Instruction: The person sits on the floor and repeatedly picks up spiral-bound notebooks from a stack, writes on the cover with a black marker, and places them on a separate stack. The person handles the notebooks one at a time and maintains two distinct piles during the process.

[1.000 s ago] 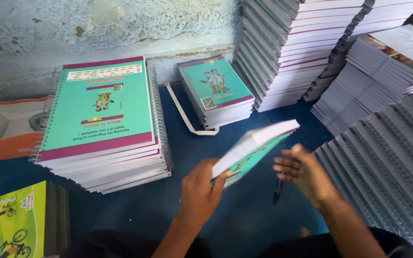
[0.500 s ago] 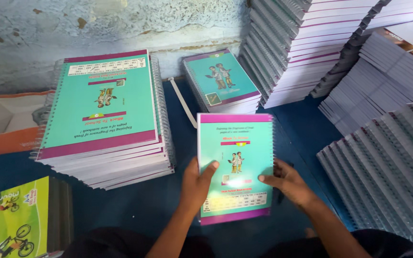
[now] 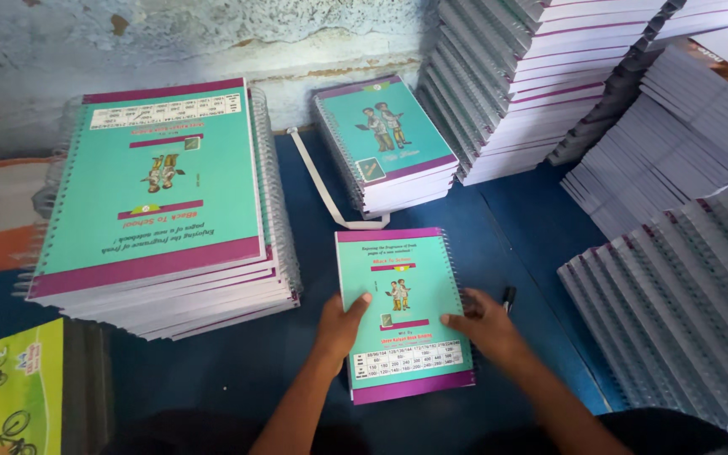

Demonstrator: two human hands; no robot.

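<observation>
A teal spiral notebook (image 3: 401, 312) with purple bands at its far and near edges lies flat on the blue worktop (image 3: 516, 227), near the person and about mid-scene. The left hand (image 3: 340, 327) rests on its left edge, thumb laid over the cover and fingers curled down beside it — a loose hold rather than a pinch. The right hand (image 3: 486, 327) sits at the right edge beside the wire binding, fingers spread flat, the fingertips touching the cover's lower right part. Just beyond the right hand, a small black pen (image 3: 508, 297) lies on the worktop, close to the notebook's spiral.

To the left stands a tall stack of larger teal notebooks (image 3: 157, 202), its covers turned the other way round. Farther off, against the pale wall (image 3: 128, 42), sits a lower stack of small teal notebooks (image 3: 385, 143), and a white strap (image 3: 322, 190) runs along the worktop from it toward the near side. High piles of white-edged notebooks (image 3: 516, 93) fill the far right, with more spiral-bound ones (image 3: 684, 312) fanned along the right side. A green cover showing a bicycle (image 3: 10, 396) lies at the near left corner.
</observation>
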